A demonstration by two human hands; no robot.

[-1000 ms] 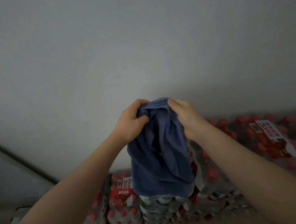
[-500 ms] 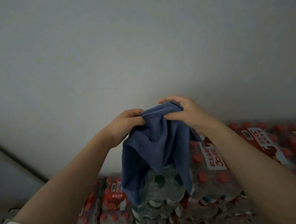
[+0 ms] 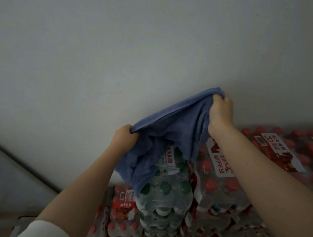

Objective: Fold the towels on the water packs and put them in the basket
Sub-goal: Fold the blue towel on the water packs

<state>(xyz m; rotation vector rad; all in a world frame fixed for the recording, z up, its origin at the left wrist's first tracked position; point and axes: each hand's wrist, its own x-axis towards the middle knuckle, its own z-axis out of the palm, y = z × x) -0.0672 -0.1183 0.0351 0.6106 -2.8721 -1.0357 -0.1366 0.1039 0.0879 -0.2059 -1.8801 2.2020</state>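
Hands had drawn apart since the second before: then they were bunched close together at the top of the blue towel [image 3: 168, 134], and now we held its upper edge stretched between them. Our left hand [image 3: 123, 139] gripped one end of that edge with curled fingers, lower and nearer the body; our right hand [image 3: 221, 112] gripped the other end, bunched in the fist and raised higher, close to the pale wall [image 3: 147, 54]. The edge ran on a slant between the two, and the rest of the cloth hung crumpled below it, its lower corner brushing or just above the green-capped water pack [image 3: 164, 190]; we could not tell which. Red-capped water packs [image 3: 276, 152] lay stacked to the right and lower left.

We judged this the opening-out step: the towel was lifted off the packs and being spread so that a fold could start. No fold was made yet, the slanted edge wanted levelling first, and the basket was nowhere in view.
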